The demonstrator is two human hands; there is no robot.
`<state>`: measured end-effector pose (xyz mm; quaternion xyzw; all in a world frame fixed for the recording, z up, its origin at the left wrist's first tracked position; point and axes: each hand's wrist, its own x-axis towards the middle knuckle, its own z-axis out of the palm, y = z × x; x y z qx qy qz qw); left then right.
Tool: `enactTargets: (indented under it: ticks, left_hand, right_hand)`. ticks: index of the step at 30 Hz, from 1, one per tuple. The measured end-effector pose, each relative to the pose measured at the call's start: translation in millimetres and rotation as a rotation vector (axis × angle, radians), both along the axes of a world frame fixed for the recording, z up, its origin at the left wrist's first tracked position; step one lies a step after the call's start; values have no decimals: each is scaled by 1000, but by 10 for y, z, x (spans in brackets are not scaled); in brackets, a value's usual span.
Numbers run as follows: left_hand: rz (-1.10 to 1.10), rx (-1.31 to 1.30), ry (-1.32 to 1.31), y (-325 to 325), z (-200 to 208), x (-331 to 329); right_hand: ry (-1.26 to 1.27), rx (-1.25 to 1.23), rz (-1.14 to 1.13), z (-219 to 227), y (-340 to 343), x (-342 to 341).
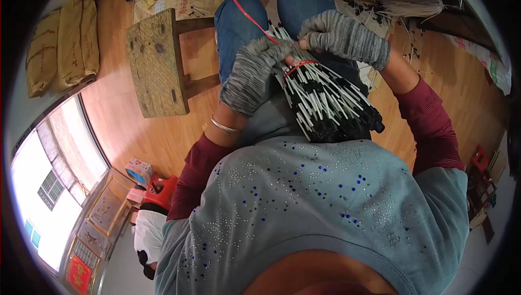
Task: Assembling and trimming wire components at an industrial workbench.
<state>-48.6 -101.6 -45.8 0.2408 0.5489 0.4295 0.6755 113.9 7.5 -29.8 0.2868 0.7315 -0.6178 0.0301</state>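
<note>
Lap (230,40) with a fat bundle of black-ended white rods (334,97) on it

It runs from the knee edge toward the right of the belly edge, both hands about equally near. Left hand (255,70)'s pinched on a red strip (249,16); right hand (342,37)'s curled, can't tell if it's gripping.

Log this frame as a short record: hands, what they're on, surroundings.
left hand: gray-gloved, at the narrow end of the bundle; exact grip unclear
right hand: gray-gloved, fingertips at the same end; exact grip unclear
bundle: thin white sticks with black ends, fanning toward the shirt
red band: around the bundle, just below the hands
red strip: runs from the left hand over the left knee
left of legs: wooden bench
far left: brown packages
</note>
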Motion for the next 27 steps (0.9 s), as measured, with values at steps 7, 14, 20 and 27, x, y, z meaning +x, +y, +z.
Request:
enactTargets:
  ticks: [7,14,20,27]
  left_hand:
    - [36,-63,-274,52,-74,-81]
    - [23,23,-159,9,-97,-46]
    - [-16,113,165,-38,-41,14]
    - [-34,288,494,-82,66,117]
  right_hand:
    - [96,237,123,71,-111,-58]
    - [110,-182,142,-42,34,18]
    - [215,-101,-15,-261,-26,-9]
    - [108,1,-48,-306,-150,-41]
